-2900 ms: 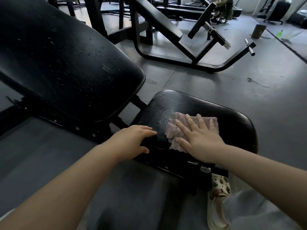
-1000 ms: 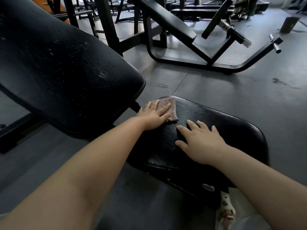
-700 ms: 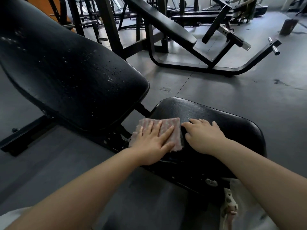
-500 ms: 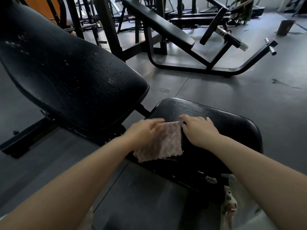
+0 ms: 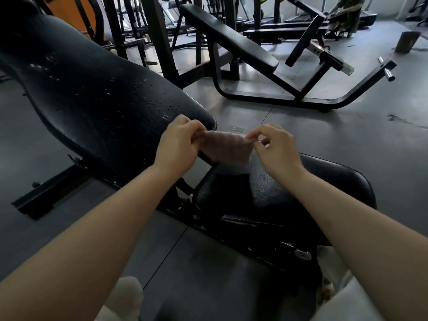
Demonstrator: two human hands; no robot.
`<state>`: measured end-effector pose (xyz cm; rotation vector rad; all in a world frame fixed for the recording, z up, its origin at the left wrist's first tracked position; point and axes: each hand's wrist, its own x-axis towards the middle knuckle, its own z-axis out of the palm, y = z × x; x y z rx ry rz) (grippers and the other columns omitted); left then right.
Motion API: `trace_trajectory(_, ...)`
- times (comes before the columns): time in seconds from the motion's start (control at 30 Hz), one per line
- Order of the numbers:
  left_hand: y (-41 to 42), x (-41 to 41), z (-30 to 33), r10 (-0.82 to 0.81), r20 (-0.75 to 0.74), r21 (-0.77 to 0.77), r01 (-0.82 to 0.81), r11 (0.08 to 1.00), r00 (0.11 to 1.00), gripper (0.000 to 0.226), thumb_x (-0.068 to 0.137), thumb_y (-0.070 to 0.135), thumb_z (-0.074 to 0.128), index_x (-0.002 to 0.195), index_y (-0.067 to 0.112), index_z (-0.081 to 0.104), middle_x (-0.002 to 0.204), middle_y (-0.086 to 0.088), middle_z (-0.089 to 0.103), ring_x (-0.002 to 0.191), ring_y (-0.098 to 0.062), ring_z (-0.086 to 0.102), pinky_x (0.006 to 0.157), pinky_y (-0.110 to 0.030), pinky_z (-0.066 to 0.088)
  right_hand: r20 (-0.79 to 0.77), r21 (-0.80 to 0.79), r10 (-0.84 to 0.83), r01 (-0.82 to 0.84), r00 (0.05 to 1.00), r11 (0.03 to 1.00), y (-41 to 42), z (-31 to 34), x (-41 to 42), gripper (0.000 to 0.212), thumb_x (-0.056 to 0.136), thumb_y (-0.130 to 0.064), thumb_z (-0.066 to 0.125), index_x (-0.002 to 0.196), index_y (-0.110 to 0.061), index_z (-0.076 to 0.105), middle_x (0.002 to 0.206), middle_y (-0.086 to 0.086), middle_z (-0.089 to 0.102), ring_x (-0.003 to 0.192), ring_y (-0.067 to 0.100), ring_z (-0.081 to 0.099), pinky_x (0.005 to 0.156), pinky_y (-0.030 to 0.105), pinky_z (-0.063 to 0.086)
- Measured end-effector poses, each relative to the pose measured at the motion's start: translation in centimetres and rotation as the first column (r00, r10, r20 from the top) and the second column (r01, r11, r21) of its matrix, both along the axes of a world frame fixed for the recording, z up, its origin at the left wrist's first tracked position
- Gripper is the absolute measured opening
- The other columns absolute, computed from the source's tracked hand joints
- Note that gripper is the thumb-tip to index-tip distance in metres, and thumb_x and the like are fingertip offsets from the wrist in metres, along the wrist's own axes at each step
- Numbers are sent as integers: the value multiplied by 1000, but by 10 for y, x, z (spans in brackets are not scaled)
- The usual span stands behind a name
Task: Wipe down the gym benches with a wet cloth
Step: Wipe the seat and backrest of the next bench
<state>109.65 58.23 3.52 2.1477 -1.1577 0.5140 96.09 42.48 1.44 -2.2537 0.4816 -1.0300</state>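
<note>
I see the backrest (image 5: pixel 97 98) beaded with drops and the seat (image 5: pixel 324 181) now bare, since both hands have lifted the cloth (image 5: pixel 228 147) off it, left hand (image 5: pixel 178 144) and right hand (image 5: pixel 276 149) fingers pinching its top corners, likely refolding before the next wipe.

Open floor (image 5: pixel 312 147) beyond the seat pad (image 5: pixel 324 181); tilted backrest (image 5: pixel 97 98) close on the left.
</note>
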Motion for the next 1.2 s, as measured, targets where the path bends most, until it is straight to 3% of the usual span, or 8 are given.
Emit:
trace_trajectory(0.17,33,-22,-29,-175,1,326,165,931,985,18,76,21,59,87,13,71,92,-6,63,83,-31,61,75,-39,51,-397,-116,118,-177,910,977,1,-11,-14,21,79,-5,64,83,-23,73,82,-9,56,73,10,49,76,28,46)
trace_trajectory(0.27,43,-34,-42,-167,-135,600,215,771,977,20,86,44,60,79,26,64,87,10,58,84,-11,57,74,-28,44,-638,-43,230,-332,735,942,5,-16,-25,31,79,-1,57,85,-26,75,83,-10,58,76,10,52,76,22,45)
trace_trajectory(0.4,19,-44,-51,-120,-302,295,212,932,946,34,94,42,49,102,15,68,112,-2,57,103,-17,54,89,-31,43,-682,-34,226,-339,695,940,7,-19,-32,48,77,6,43,99,-26,72,94,-9,58,93,16,55,88,29,45)
trace_trajectory(0.57,-21,-60,-81,3,-229,686,159,710,973,56,95,58,23,147,43,10,159,1,-2,145,-23,-2,115,-49,2,-762,-154,45,-250,646,956,1,-22,-43,36,93,-17,44,124,-33,56,132,-5,49,122,23,44,100,38,39)
trace_trajectory(0.77,-9,-34,-92,248,-434,598,71,799,866,58,96,55,28,149,38,12,159,-2,4,144,-33,6,115,-45,10,-839,-303,-179,-169,514,938,-8,-19,-58,39,99,-41,34,138,-36,39,142,0,38,127,27,36,98,38,34)
trace_trajectory(0.83,-10,-50,-91,296,-325,653,-13,757,898,56,98,53,22,149,38,8,159,-4,2,145,-32,1,115,-48,6,-844,-301,-188,-152,502,942,-10,-20,-62,40,100,-40,32,139,-37,37,142,1,37,127,28,35,99,38,33)
trace_trajectory(1.1,-21,-136,-87,-89,-210,637,205,743,974,74,72,69,-19,143,54,-3,159,2,-7,145,-24,-9,113,-46,-7,-844,-244,-122,-171,522,955,-19,-19,-73,43,98,-37,38,141,-38,35,146,-3,34,132,26,31,104,40,33)
trace_trajectory(1.2,-17,-115,-80,-133,-279,593,279,755,951,70,78,61,-12,145,50,5,159,8,2,146,-17,-1,115,-38,-2,-820,-231,-107,-154,562,961,-20,-17,-73,39,98,-36,38,137,-38,43,144,-5,39,129,25,36,103,39,34)
